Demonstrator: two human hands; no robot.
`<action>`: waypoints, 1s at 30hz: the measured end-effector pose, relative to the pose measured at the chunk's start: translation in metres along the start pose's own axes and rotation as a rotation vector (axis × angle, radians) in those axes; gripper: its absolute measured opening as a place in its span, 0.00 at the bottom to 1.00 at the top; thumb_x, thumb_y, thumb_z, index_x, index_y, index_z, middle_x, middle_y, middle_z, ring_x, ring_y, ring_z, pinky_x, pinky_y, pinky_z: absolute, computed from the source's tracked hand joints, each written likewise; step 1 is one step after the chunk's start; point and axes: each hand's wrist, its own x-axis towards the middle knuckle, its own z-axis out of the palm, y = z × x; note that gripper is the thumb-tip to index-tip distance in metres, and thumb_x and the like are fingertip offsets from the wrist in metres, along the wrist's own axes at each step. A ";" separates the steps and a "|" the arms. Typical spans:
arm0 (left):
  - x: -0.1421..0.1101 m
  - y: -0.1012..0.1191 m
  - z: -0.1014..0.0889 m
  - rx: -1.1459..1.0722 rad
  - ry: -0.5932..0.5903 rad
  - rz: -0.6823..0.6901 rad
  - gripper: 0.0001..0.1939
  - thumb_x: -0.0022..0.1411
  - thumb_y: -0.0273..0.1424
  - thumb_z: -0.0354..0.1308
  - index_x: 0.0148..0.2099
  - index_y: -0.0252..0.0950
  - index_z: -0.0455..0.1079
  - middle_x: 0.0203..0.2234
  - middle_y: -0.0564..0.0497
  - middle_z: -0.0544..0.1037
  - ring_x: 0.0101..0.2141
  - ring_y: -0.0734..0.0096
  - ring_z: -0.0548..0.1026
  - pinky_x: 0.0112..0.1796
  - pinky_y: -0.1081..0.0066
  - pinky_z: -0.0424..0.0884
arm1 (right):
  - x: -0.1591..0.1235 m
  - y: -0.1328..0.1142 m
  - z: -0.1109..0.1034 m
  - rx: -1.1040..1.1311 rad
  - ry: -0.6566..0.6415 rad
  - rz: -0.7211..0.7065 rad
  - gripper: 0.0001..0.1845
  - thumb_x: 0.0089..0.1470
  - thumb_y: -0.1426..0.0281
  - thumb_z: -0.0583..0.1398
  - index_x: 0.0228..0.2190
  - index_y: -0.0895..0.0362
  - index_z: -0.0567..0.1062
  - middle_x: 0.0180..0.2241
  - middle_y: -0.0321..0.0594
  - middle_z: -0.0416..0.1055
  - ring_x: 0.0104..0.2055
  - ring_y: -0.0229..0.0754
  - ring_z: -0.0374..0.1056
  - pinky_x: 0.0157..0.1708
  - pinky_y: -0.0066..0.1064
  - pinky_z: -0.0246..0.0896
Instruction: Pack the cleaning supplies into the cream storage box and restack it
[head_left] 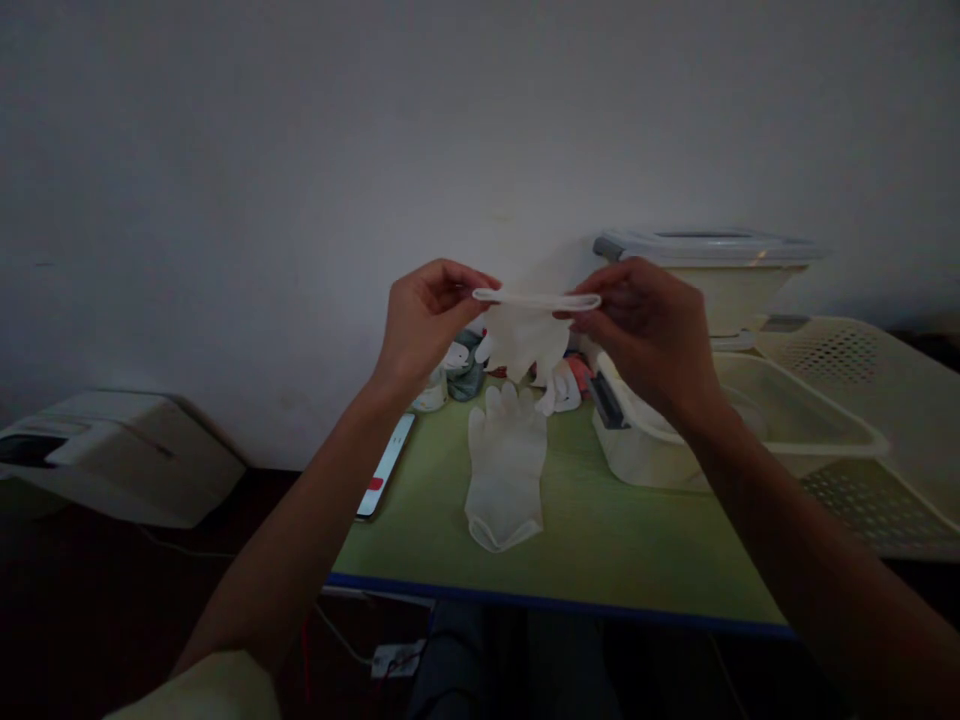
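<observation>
Both my hands are raised above a green table (600,540). My left hand (424,315) pinches the left end of a white latex glove's cuff, and my right hand (649,325) pinches the right end. The held glove (529,335) hangs between them with its cuff stretched wide and its fingers pointing down. A second white glove (506,470) lies flat on the table below, fingers toward the wall.
A phone (386,465) lies at the table's left edge. Small jars and a red item (457,370) crowd the back. Open plastic tubs (750,430), a lidded box (720,265) and a perforated basket (862,390) stand at the right. A white printer (112,455) sits at far left.
</observation>
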 end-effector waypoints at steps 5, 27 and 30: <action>-0.109 -0.042 -0.019 0.067 -0.153 -0.377 0.03 0.47 0.24 0.57 0.27 0.34 0.66 0.30 0.50 0.76 0.33 0.71 0.74 0.38 0.71 0.70 | -0.102 0.036 0.014 -0.189 -0.305 0.132 0.10 0.47 0.78 0.55 0.32 0.55 0.73 0.31 0.38 0.74 0.33 0.40 0.70 0.34 0.33 0.66; -0.189 -0.070 -0.031 0.321 -0.359 -0.574 0.10 0.48 0.24 0.55 0.36 0.35 0.68 0.32 0.49 0.73 0.33 0.70 0.71 0.36 0.72 0.67 | -0.168 0.059 0.031 -0.167 -0.390 0.230 0.16 0.44 0.76 0.59 0.38 0.54 0.68 0.31 0.39 0.70 0.30 0.39 0.66 0.29 0.30 0.65; -0.188 -0.070 -0.032 0.309 -0.343 -0.549 0.09 0.49 0.24 0.56 0.35 0.35 0.69 0.34 0.49 0.74 0.34 0.69 0.71 0.36 0.72 0.67 | -0.169 0.061 0.031 -0.170 -0.400 0.198 0.14 0.45 0.75 0.59 0.37 0.54 0.68 0.31 0.39 0.70 0.29 0.39 0.66 0.29 0.31 0.65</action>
